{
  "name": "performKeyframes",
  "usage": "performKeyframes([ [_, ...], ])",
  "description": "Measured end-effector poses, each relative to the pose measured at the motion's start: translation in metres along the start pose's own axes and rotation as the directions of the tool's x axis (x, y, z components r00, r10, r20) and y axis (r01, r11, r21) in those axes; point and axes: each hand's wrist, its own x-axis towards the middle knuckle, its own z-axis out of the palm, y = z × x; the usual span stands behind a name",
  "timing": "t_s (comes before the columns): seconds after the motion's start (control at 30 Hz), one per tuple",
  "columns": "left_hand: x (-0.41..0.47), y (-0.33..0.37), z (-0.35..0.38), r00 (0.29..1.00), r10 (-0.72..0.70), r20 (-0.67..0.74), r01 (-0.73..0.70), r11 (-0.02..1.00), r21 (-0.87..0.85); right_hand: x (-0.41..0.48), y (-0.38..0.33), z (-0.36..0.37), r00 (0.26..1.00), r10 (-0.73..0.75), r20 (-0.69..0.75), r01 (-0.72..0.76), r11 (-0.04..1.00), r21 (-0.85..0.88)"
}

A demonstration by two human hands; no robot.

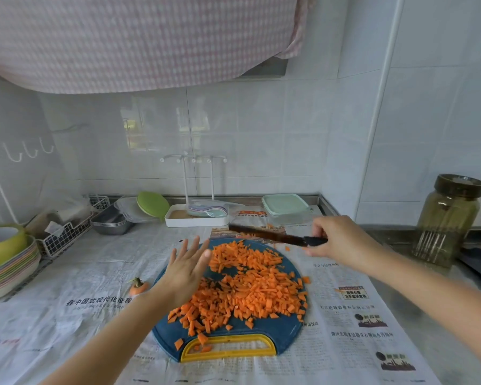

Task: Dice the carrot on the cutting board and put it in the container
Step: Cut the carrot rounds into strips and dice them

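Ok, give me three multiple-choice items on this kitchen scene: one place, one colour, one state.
1. The carrot stub lies: A) on the newspaper, left of the cutting board; B) in the container; C) in the jar.
2. The board's handle is: A) red; B) yellow; C) white.
3. The right hand: A) lies flat; B) is a fist holding nothing; C) grips the knife.
Answers: 1 A, it sits on newsprint beside the board's left edge; 2 B, the grip is plainly yellow; 3 C, its fingers close on the knife's end beyond the diced carrot.
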Motion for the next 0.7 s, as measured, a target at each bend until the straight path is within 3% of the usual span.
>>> performKeyframes([
  [0.03, 0.0, 0.007, 0.0, 1.0, -0.007, -0.019, 0.007, 1.0, 0.0, 0.004, 0.0, -0.001, 0.997, 0.06, 0.054, -0.069, 0.982, 0.174],
  [0.1, 0.003, 0.024, 0.006, 0.997, -0.01, -0.079, 0.01, 1.0, 0.008, 0.012, -0.002, 0.003, 0.976, 0.123, 0.178, -0.198, 0.841, 0.504],
  [0.17, 0.006, 0.046, 0.01, 0.99, -0.065, -0.122, 0.035, 0.971, -0.238, 0.019, -0.012, 0.006, 0.96, 0.149, 0.238, -0.274, 0.675, 0.684],
  [0.2, 0.007, 0.055, 0.01, 0.99, -0.116, -0.085, 0.065, 0.888, -0.455, 0.023, -0.017, 0.008, 0.953, 0.155, 0.26, -0.298, 0.616, 0.729],
  [0.27, 0.014, 0.065, 0.008, 0.992, -0.115, 0.057, 0.113, 0.57, -0.814, 0.03, -0.028, 0.011, 0.945, 0.144, 0.294, -0.324, 0.548, 0.771],
  [0.33, 0.021, 0.069, 0.007, 0.987, -0.056, 0.152, 0.162, 0.321, -0.933, 0.036, -0.037, 0.016, 0.943, 0.121, 0.309, -0.324, 0.53, 0.784],
  [0.4, 0.026, 0.074, 0.009, 0.981, -0.01, 0.195, 0.193, 0.206, -0.959, 0.039, -0.043, 0.022, 0.948, 0.101, 0.301, -0.306, 0.543, 0.782],
  [0.57, 0.032, 0.083, 0.014, 0.976, -0.003, 0.217, 0.217, 0.09, -0.972, 0.04, -0.053, 0.036, 0.965, 0.078, 0.251, -0.247, 0.6, 0.761],
  [0.7, 0.03, 0.078, 0.016, 0.971, -0.062, 0.231, 0.236, 0.114, -0.965, 0.037, -0.055, 0.041, 0.97, 0.06, 0.235, -0.219, 0.637, 0.739],
])
